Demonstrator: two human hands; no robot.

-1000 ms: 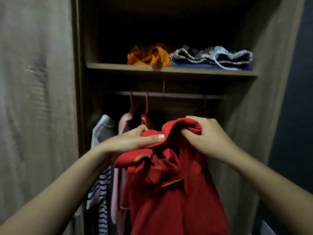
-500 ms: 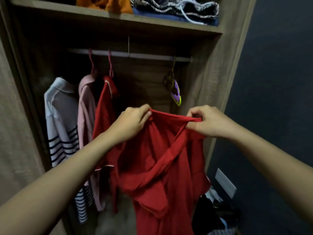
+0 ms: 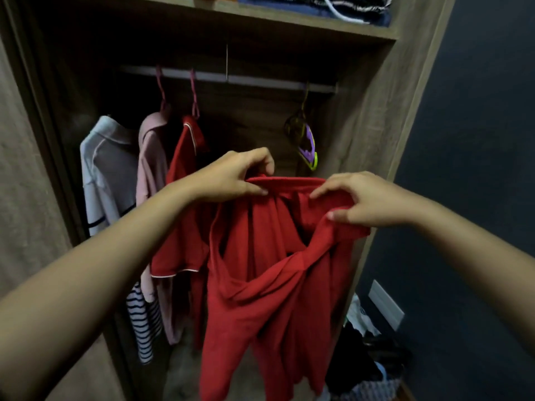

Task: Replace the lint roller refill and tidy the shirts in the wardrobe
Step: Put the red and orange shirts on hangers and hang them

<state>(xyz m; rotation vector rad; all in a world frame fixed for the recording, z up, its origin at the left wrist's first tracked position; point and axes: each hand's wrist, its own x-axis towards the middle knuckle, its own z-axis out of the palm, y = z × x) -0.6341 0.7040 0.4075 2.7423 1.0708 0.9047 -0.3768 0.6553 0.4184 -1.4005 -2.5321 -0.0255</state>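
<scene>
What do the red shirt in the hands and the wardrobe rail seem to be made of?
Held red shirt: soft matte fabric, probably cotton knit; it hangs in limp twisted folds. Rail: smooth, pale grey, perhaps metal; the dim light leaves it open.

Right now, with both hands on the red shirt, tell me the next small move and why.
Probably pull the hands apart to untwist the red shirt: the left hand and right hand pinch its top edge, and a twisted fold crosses its middle. Bare hangers hang on the rail behind.
</scene>
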